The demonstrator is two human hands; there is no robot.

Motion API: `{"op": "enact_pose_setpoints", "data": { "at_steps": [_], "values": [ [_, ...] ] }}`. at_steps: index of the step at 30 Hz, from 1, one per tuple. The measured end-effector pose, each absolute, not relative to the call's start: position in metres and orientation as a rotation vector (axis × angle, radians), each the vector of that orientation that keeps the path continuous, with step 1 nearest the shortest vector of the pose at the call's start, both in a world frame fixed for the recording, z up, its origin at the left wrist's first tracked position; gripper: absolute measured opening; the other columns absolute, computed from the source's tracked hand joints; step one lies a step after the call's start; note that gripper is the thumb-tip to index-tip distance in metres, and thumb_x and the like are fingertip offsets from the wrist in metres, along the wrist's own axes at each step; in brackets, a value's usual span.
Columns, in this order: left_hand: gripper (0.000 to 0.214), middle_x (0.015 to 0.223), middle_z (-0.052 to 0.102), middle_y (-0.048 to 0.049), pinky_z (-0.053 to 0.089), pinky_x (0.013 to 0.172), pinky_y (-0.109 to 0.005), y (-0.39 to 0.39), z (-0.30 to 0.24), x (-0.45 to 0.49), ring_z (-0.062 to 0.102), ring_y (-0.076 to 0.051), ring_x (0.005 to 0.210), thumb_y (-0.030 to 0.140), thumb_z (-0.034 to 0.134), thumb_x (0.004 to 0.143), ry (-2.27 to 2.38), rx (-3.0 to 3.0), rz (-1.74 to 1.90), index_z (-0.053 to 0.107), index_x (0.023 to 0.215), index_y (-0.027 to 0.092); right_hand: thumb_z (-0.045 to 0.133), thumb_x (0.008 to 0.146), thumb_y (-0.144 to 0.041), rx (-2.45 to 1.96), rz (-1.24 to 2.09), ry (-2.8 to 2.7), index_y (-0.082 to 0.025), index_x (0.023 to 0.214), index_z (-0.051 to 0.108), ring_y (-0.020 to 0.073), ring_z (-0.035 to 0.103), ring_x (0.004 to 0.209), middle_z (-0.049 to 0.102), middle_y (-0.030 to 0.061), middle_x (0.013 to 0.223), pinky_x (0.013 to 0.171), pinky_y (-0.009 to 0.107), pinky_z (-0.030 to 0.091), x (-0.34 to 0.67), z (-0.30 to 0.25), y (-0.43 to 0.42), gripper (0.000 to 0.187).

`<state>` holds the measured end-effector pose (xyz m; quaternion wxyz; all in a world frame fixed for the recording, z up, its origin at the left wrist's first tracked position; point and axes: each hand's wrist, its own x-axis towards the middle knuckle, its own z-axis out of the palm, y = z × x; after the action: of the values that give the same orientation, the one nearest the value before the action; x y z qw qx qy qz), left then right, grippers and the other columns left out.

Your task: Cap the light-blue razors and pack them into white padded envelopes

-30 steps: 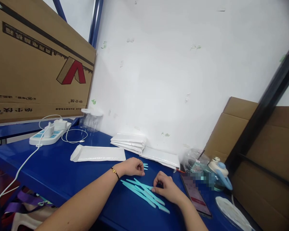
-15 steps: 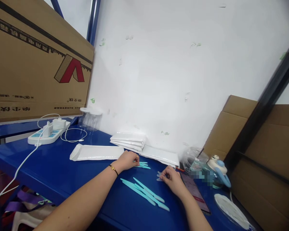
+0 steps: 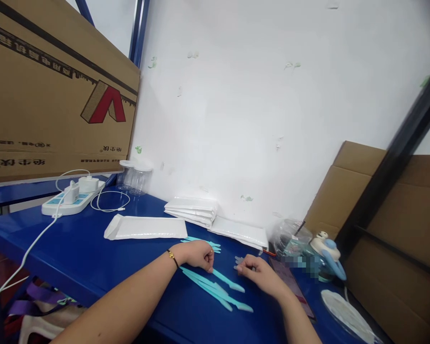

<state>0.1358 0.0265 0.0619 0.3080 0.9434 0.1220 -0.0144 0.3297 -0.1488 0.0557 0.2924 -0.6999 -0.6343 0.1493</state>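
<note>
My left hand (image 3: pixel 200 255) is pinched on the near-wall end of a turquoise eyebrow razor (image 3: pixel 230 282), whose wider end points toward my right side. More turquoise razors (image 3: pixel 208 287) lie together just below it on the blue table (image 3: pixel 157 306). Behind my left hand a second group of thin turquoise razors (image 3: pixel 197 238) is partly covered by the fingers. My right hand (image 3: pixel 257 273) has its thumb and fingers closed beside small translucent plastic pieces (image 3: pixel 239 260). Whether one of these is between the fingertips is hidden.
White padded envelopes, one flat (image 3: pixel 146 227) and a stack (image 3: pixel 191 210), lie near the wall. A phone (image 3: pixel 290 286), a jar with a figure lid (image 3: pixel 324 258) and a round white lid (image 3: pixel 346 310) are at right. A power strip (image 3: pixel 71 203) and clear jars (image 3: pixel 139 180) stand left.
My left hand has moved from the far group of razors toward me and taken hold of a razor in the near group, which has shifted slightly. My right hand stays by the translucent pieces.
</note>
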Motion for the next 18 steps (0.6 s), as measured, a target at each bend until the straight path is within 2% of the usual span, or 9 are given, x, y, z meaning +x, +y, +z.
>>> {"op": "enact_pose_setpoints", "data": {
  "at_steps": [4,11,15,18],
  "values": [
    [0.021,0.071,0.065,0.0020,0.036,0.051,-0.019,0.034,0.060,0.136,0.054,-0.012,0.062,0.038,0.067,0.068,0.371,2.457,0.085,0.068,0.079,0.020,0.046,0.086,-0.051,-1.799,0.578,-1.760,-0.018,0.064,0.061,0.0158,0.052,0.066,0.056,0.0002,0.066,0.063,0.025,0.037,0.324,0.064,-0.152,0.042],
    [0.014,0.073,0.067,0.0016,0.037,0.053,-0.019,0.054,0.066,0.127,0.058,-0.013,0.065,0.031,0.065,0.067,0.517,2.511,0.199,0.068,0.076,0.020,0.041,0.088,-0.050,-1.837,0.473,-1.680,-0.018,0.058,0.047,0.0116,0.040,0.055,0.042,-0.0037,0.057,0.052,0.022,0.030,0.330,0.060,-0.148,0.044],
    [0.026,0.085,0.066,-0.0014,0.039,0.060,-0.021,0.061,0.070,0.120,0.058,-0.017,0.076,0.036,0.067,0.064,0.663,2.549,0.344,0.067,0.084,0.020,0.046,0.085,-0.050,-1.986,0.201,-1.567,-0.019,0.069,0.057,0.0136,0.047,0.057,0.052,-0.0025,0.058,0.054,0.023,0.033,0.343,0.049,-0.144,0.037],
    [0.036,0.087,0.064,-0.0007,0.040,0.061,-0.020,0.053,0.074,0.120,0.058,-0.016,0.078,0.047,0.069,0.062,0.532,2.542,0.315,0.068,0.087,0.021,0.049,0.083,-0.047,-2.019,0.103,-1.543,-0.020,0.077,0.062,0.0150,0.050,0.059,0.057,-0.0012,0.062,0.055,0.024,0.036,0.348,0.042,-0.142,0.030]
  ]
}}
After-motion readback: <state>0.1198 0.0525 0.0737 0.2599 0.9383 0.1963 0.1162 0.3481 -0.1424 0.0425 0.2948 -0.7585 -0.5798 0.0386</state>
